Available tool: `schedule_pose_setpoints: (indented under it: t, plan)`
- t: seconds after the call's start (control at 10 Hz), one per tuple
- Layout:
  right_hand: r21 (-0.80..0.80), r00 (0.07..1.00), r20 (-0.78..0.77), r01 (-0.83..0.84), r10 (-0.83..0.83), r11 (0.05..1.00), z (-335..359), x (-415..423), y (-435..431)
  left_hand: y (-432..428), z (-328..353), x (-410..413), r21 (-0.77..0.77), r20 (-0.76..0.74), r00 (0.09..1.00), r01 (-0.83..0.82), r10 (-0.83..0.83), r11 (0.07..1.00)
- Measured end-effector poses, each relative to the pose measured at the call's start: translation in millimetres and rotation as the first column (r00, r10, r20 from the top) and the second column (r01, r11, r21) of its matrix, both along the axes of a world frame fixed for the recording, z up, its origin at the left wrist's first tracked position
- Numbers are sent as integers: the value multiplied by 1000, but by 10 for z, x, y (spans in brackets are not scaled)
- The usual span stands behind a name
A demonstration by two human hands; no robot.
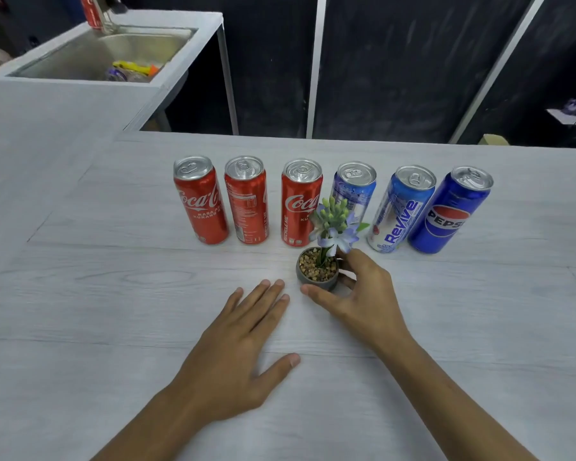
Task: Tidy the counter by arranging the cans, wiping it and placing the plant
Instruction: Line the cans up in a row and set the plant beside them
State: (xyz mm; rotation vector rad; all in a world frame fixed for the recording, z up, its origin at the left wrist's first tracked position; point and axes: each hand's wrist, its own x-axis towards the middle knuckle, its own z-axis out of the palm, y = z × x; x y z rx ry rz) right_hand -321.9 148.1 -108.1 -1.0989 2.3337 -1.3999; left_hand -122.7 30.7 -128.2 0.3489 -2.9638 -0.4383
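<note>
Your right hand (363,294) curls around the small grey pot of the plant (318,269), thumb against its near side and fingers at its right and far side, so you are holding the pot where it stands on the pale wood-grain worktop (113,294). The pot is filled with brown pebbles, and its purple flowers and green buds rise in front of the cans. Your left hand (243,347) lies flat and spread on the worktop just left of the pot, palm down, holding nothing; its fingertips come near the right thumb without touching it. Behind the plant six cans stand upright in a row along the far part of the worktop: three red Coca-Cola cans (246,201) on the left, then two blue-and-white Revive cans (401,211), and a dark blue Pepsi can (451,211) at the right end. The plant sits just before the gap between the third red can and the first Revive can, partly hiding the latter. Further left, a steel sink (80,58) holds some colourful wrappers, with another red can (92,11) at its far edge.
</note>
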Motion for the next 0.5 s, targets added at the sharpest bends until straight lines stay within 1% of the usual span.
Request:
schedule_pose_setpoints:
  t: [0.3, 0.4, 0.5]
  plan:
    - [-3, 999, 30, -25, 25, 1000, -61, -47, 22, -5, -7, -21, -31, -14, 1000, 2, -3, 1000]
    - [36, 999, 48, -13, 11, 999, -112, -96, 62, -19, -25, -22, -15, -65, 998, -1, 0, 1000]
    - [119, 998, -56, 18, -12, 993, -130, -7, 227, 48, -33, 35, 52, -194, 981, 1, 9, 999]
